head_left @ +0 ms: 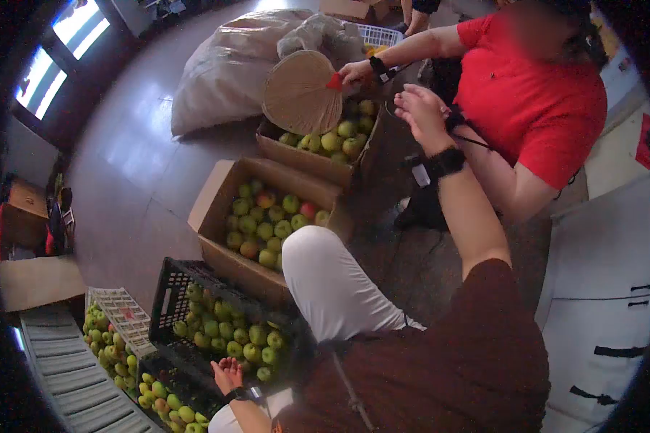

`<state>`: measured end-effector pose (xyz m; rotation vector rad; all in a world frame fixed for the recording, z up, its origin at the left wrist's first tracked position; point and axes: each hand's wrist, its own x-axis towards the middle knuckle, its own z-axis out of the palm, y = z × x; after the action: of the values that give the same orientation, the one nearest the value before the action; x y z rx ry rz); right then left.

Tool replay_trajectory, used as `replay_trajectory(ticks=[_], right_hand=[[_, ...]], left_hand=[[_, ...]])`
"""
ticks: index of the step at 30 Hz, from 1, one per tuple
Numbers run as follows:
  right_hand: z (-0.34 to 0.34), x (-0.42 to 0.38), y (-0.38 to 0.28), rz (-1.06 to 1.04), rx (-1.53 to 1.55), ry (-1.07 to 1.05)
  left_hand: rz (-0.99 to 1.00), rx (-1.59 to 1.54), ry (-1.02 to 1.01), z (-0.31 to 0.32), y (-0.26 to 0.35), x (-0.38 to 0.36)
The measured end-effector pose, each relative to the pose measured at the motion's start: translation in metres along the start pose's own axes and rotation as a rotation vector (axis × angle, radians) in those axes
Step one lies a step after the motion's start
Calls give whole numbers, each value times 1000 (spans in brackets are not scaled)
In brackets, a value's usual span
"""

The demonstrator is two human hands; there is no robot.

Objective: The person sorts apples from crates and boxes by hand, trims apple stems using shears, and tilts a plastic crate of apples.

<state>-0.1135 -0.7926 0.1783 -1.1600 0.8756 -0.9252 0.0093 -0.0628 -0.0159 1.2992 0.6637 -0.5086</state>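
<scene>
My left hand is low beside the black crate of green apples. Its fingers are loosely spread and I see nothing in them. My right hand is raised up to the right, fingers extended and holding nothing I can see. It is nearest to a co-worker in a red shirt, whose hand grips a round woven fan with a red piece by the handle. The fan hangs over a cardboard box of green apples.
A nearer cardboard box holds green and reddish apples. At lower left stand a white crate and another dark crate, both with apples. A large pale sack lies at the back. White cabinets are on the right.
</scene>
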Motion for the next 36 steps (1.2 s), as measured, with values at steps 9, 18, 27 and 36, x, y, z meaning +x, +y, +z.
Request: replay_trajectory(ticks=[9, 18, 27, 36], right_hand=[[14, 58, 89, -189, -434, 555], [20, 26, 86, -516, -926, 419], [32, -19, 63, -667, -1397, 404], [64, -179, 24, -1004, -1031, -23]], left_hand=[[-18, 16, 94, 9, 7, -19], [-76, 76, 152, 5, 4, -3], [-31, 82, 101, 13, 6, -6], [220, 15, -100, 44, 70, -45]])
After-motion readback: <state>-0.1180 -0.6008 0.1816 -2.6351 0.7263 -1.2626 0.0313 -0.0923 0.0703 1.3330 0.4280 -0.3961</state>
